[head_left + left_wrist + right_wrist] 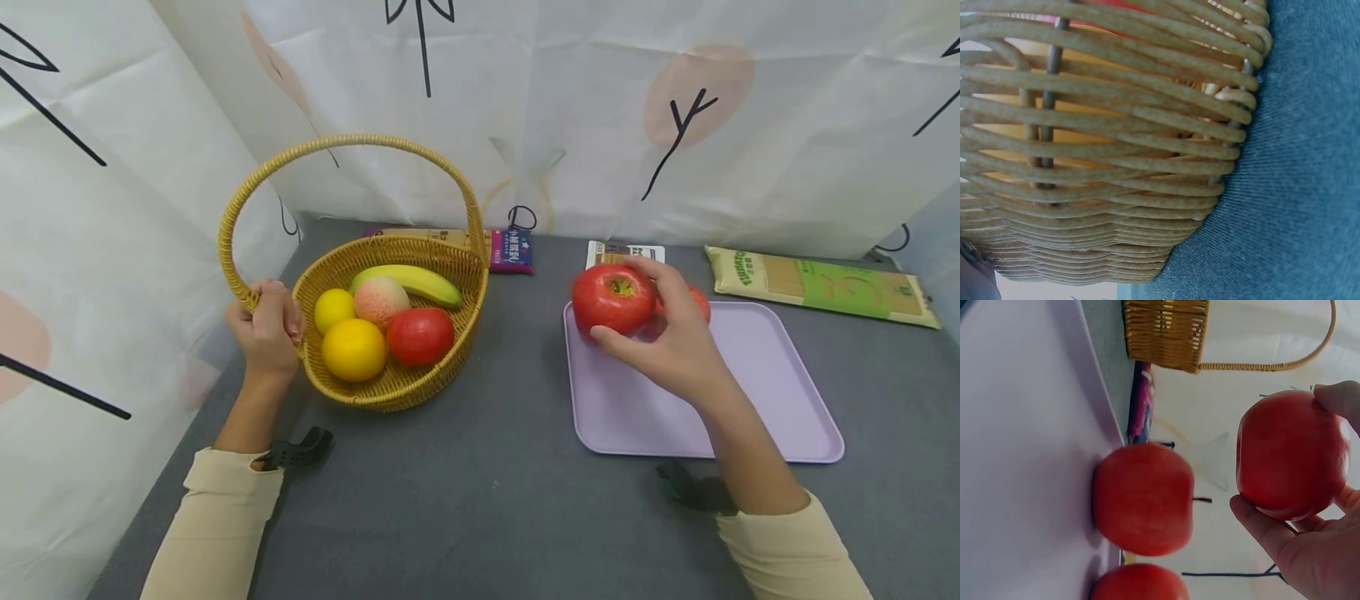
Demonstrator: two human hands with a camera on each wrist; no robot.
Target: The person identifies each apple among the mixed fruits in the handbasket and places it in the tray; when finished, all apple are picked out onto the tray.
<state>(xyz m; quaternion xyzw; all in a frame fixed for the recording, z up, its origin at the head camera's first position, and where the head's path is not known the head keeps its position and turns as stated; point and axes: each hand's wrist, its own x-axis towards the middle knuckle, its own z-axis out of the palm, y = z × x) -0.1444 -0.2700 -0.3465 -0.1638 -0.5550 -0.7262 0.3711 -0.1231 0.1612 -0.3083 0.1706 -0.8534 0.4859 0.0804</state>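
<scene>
My right hand [678, 333] grips a red apple [613, 298] between thumb and fingers, above the far left part of a lilac tray [720, 433]. In the right wrist view, the held apple [1294, 456] is clear of the tray, where a stemmed apple [1144, 500] and another red apple [1141, 584] sit. At the left, my left hand [266, 325] holds the base of the handle of a wicker basket [390, 400]. Inside it lie a banana [408, 282], a peach [380, 300], a yellow fruit [333, 310], an orange-yellow fruit [354, 350] and a red fruit [420, 336].
Along the back lie a purple-ended packet [510, 250] behind the basket, a small white-and-brown packet [626, 252] behind the tray, and a long green-and-cream packet [825, 287] at the right. A patterned white cloth [585, 100] hangs behind the grey table [480, 500].
</scene>
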